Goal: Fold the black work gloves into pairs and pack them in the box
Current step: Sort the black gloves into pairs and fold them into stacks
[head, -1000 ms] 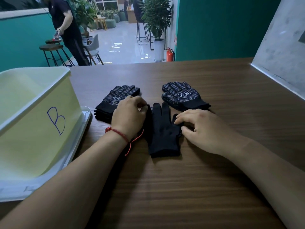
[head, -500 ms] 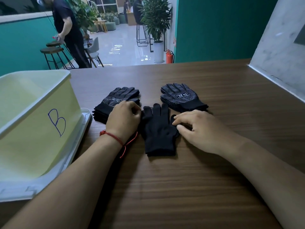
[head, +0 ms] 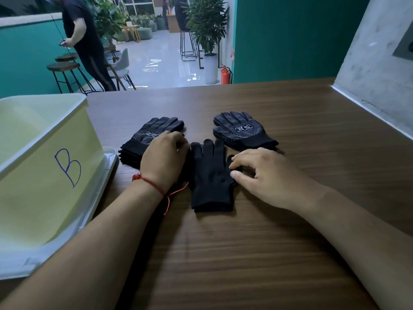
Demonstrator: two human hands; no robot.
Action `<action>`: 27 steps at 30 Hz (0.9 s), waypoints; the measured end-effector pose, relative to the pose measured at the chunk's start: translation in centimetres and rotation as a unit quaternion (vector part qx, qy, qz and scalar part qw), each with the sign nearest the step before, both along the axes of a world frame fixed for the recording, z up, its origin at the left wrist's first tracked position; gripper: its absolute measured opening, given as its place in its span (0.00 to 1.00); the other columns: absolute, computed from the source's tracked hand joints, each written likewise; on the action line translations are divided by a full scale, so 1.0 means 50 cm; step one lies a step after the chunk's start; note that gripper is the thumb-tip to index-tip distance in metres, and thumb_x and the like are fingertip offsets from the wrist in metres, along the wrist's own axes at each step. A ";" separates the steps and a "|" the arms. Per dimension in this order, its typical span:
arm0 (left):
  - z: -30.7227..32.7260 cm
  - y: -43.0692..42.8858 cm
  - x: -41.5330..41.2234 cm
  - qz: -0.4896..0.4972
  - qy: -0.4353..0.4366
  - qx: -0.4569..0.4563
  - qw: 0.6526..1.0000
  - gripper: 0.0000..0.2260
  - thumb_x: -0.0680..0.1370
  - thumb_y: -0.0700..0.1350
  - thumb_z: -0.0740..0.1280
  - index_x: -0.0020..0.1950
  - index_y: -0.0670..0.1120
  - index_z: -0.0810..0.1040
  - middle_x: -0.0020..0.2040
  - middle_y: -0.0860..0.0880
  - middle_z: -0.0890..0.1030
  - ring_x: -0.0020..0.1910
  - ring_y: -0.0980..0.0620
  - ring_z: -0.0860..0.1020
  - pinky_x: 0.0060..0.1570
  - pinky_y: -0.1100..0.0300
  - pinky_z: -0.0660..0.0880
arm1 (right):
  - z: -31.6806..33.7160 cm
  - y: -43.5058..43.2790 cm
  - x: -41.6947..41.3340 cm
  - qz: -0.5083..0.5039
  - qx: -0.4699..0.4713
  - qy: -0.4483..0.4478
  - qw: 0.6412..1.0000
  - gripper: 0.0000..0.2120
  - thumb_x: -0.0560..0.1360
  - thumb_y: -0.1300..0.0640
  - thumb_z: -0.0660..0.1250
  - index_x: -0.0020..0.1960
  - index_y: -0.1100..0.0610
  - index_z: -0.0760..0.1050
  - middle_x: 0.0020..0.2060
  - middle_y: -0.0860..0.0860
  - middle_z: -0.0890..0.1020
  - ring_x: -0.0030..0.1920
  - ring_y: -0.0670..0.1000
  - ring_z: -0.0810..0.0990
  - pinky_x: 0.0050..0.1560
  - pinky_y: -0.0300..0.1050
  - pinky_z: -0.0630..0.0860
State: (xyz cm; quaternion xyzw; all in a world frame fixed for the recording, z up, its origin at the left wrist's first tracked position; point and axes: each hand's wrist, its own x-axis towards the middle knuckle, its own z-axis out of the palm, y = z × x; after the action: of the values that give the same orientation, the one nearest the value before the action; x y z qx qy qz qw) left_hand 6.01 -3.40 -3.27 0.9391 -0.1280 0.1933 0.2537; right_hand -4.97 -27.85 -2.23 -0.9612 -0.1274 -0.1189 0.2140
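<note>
On the wood-grain table (head: 223, 253), a middle glove (head: 211, 175) of plain black knit is laid flat with its fingers pointing away and its ribbed cuff nearest the viewer; a strip of white-dotted fabric is seen at its far left fingers, as if a second glove were lying beneath. Beyond it on the left, a left stack (head: 156, 130) of black gloves is set at a slant, the top palm covered in small white grip dots and printed with a white label. A right stack (head: 241, 130) of the same dotted kind is placed well apart from it. The left hand (head: 164, 159), wearing a red string bracelet (head: 149, 183), is held knuckles-up with fingers curled at the middle glove's left edge; whether the fabric is gripped cannot be told, as the fingertips are hidden. The glove's thumb is pinched between the forefinger and thumb of the right hand (head: 261, 175), the other fingers being loosely bent. At the left, a pale yellow translucent plastic box (head: 44, 175), marked with a blue handwritten B, is stood on a white lid (head: 107, 166).
</note>
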 end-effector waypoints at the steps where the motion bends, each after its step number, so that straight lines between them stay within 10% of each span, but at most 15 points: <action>1: 0.002 -0.001 0.003 -0.004 -0.004 -0.009 1.000 0.06 0.80 0.51 0.70 0.49 0.52 0.85 0.51 0.48 0.83 0.52 0.44 0.81 0.52 0.50 0.77 | 0.000 0.000 0.000 0.000 -0.001 0.001 1.000 0.11 0.82 0.43 0.68 0.58 0.45 0.85 0.61 0.38 0.83 0.62 0.45 0.78 0.64 0.51 0.76; 27: -0.005 -0.050 0.035 -0.050 -0.030 -0.023 0.998 0.08 0.80 0.52 0.67 0.47 0.51 0.83 0.49 0.49 0.80 0.50 0.43 0.78 0.54 0.44 0.77 | 0.000 0.001 0.004 0.031 0.037 -0.036 0.998 0.05 0.76 0.56 0.76 0.51 0.47 0.86 0.55 0.41 0.85 0.57 0.48 0.83 0.60 0.53 0.79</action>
State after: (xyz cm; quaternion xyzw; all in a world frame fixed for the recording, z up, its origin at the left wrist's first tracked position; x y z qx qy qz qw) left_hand 7.76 -5.89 -3.51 0.9192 -0.1777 0.2113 0.2808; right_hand -4.76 -27.81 -2.21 -0.9434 -0.1600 -0.1515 0.2478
